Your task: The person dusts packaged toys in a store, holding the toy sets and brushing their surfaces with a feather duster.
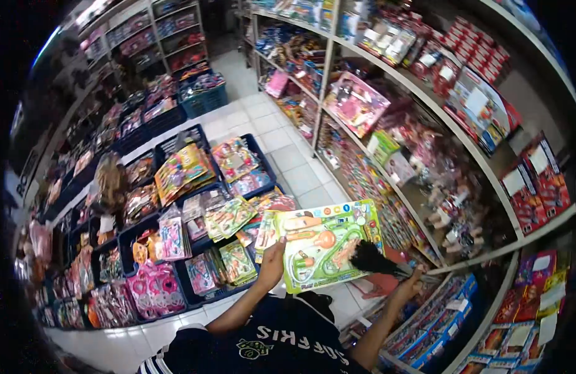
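My left hand (273, 264) grips the left edge of a carded toy doctor set (322, 240), with its fingers closed on the card. The pack is green and white with orange and green plastic parts, one like a stethoscope. My right hand (413, 284) is closed around the handle of a black duster (370, 257). The dark bristles lie over the lower right part of the pack and hide some of it. Just left of the pack, similar green packs (230, 218) stand and lie in blue baskets.
Blue baskets (253, 146) full of packaged toys cover the floor to the left. Metal shelves (325, 81) loaded with toys and boxes rise close on the right. A white tiled aisle (285, 143) runs between them. Pink mirror-like packs (154, 290) hang at the front left.
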A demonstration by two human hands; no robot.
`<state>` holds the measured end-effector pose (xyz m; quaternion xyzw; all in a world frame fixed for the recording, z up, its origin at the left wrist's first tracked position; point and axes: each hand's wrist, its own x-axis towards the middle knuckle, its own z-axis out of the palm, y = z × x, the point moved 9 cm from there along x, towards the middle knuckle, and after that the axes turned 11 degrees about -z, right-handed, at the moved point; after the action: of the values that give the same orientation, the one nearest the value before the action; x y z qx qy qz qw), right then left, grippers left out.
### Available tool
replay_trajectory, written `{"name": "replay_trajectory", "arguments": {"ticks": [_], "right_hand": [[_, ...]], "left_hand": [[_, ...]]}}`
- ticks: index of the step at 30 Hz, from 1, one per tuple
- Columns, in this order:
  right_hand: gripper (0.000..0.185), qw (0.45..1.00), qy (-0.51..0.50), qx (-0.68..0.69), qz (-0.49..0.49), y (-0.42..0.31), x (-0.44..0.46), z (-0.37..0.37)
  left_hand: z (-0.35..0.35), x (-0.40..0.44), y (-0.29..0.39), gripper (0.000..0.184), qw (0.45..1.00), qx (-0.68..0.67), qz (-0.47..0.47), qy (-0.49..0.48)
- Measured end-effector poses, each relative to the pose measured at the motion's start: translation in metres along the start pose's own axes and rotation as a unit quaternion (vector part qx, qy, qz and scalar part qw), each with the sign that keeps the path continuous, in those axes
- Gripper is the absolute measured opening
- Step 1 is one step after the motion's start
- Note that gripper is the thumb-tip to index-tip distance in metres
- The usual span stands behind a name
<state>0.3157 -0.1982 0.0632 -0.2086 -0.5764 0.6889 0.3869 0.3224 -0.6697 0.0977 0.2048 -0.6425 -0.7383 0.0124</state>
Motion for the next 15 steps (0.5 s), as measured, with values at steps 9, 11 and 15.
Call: {"name": "replay_trajectory", "arguments": {"ticks": [9, 11, 15], "right_hand": [[0.029, 0.932, -0.156, 0.122, 0.302, 0.073, -0.197, 0.144], [0.031, 0.911, -0.295, 0.03, 0.286, 0.064, -0.256, 0.168], [0.027, 0.76, -0.573, -0.138, 0.276, 0.072, -0.374, 0.19]], "left_hand": [[-0.233, -0.098, -0.05, 0.043, 0.976, -0.092, -0.012, 0.197], [-0.258, -0.122, -0.06, 0.041, 0.965, -0.112, -0.033, 0.236], [-0.274, -0.155, -0.093, 0.044, 0.939, -0.199, -0.088, 0.266]]}}
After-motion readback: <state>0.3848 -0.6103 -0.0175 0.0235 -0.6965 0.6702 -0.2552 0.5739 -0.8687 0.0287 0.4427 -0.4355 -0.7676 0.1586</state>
